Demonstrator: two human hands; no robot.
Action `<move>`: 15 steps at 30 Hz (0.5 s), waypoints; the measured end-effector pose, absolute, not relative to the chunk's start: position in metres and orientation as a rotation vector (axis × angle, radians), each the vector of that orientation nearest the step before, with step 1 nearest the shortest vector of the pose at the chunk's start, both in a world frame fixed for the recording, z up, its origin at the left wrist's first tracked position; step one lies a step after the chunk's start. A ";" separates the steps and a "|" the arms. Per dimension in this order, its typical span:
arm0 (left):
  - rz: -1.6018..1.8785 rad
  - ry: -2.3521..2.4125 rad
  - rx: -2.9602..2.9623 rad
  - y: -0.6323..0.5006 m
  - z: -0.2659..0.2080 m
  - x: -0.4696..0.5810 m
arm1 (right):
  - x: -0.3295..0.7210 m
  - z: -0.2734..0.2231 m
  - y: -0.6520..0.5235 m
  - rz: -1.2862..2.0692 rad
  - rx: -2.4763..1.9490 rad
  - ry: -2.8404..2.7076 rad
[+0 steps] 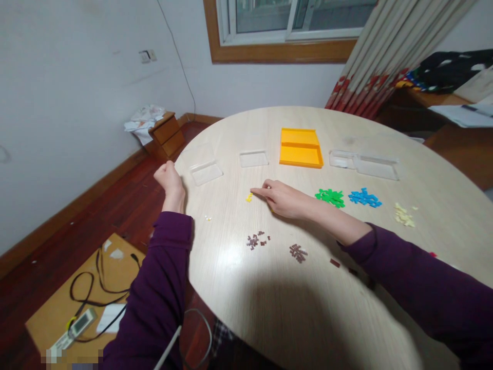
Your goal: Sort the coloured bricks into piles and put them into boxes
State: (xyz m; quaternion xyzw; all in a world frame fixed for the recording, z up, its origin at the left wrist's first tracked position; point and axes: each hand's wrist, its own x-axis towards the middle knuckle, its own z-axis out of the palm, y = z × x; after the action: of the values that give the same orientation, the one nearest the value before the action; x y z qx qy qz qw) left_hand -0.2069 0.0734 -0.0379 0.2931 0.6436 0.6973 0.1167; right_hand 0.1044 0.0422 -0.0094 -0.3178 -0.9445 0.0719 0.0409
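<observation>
My left hand is closed in a fist at the table's left edge, beside a clear plastic tray; whatever may be inside the fist is hidden. My right hand reaches across the table with its index finger stretched out and the other fingers curled. That fingertip is at a small group of yellow pieces; whether it touches them I cannot tell. Below lie two piles of brown pieces, one looser and one tighter. A few tiny white pieces lie nearer the left arm.
Behind my right hand stand an orange open box, a small clear tray and a clear hinged case. Green pieces, blue pieces and cream pieces lie rightward. A cardboard box stands lower left.
</observation>
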 end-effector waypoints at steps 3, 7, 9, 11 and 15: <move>2.110 1.989 0.744 0.076 -0.040 -0.203 | 0.107 -0.013 0.040 0.194 -0.978 -2.896; 2.083 2.028 0.792 0.077 -0.042 -0.201 | 0.106 -0.020 0.040 0.135 -0.978 -2.907; 2.084 2.032 0.799 0.078 -0.044 -0.203 | 0.105 -0.022 0.041 0.136 -0.975 -2.893; 2.093 2.032 0.799 0.079 -0.046 -0.204 | 0.106 -0.023 0.042 0.166 -0.980 -2.884; 2.118 2.023 0.777 0.080 -0.047 -0.206 | 0.108 -0.023 0.044 0.253 -0.983 -2.887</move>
State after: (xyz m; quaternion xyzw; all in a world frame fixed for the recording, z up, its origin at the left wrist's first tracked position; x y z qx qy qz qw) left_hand -0.2057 0.0803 -0.0468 0.2561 0.6664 0.6980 0.0556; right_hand 0.1083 0.0437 -0.0228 -0.3210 -0.9426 0.0825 0.0405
